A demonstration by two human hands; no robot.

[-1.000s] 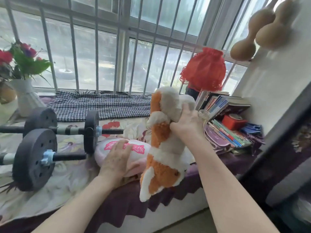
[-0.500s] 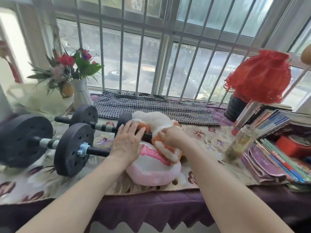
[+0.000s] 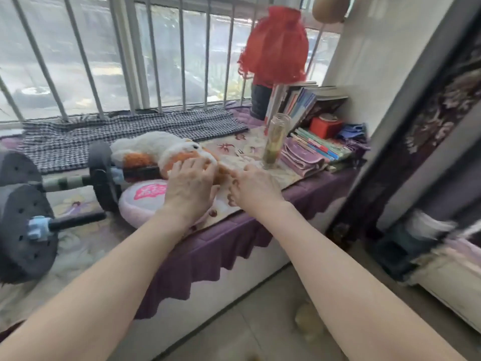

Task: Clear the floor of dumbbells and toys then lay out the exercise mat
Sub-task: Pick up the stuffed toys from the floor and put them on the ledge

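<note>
An orange-and-white plush toy (image 3: 156, 149) lies on its side on the window seat (image 3: 213, 246), partly over the bar of the far black dumbbell (image 3: 101, 175). A pink-and-white soft toy (image 3: 145, 196) lies just in front of it. My left hand (image 3: 190, 188) rests flat on the plush toy's near end, fingers spread. My right hand (image 3: 253, 190) hovers beside it over the floral cloth, fingers loosely curled, holding nothing. A second dumbbell (image 3: 23, 230) lies at the near left of the seat.
A glass jar (image 3: 276, 140) stands right of my hands, with stacked books (image 3: 317, 149) and a red lamp (image 3: 276, 45) behind it. A checked cloth (image 3: 130, 131) lies under the barred window. Dark furniture (image 3: 429, 256) crowds the right. A blurry yellowish thing (image 3: 307, 319) lies on the floor.
The plush toy went from held upright in my right hand to lying on the seat. My right hand has come off it, and my left hand moved from the pink toy onto the plush.
</note>
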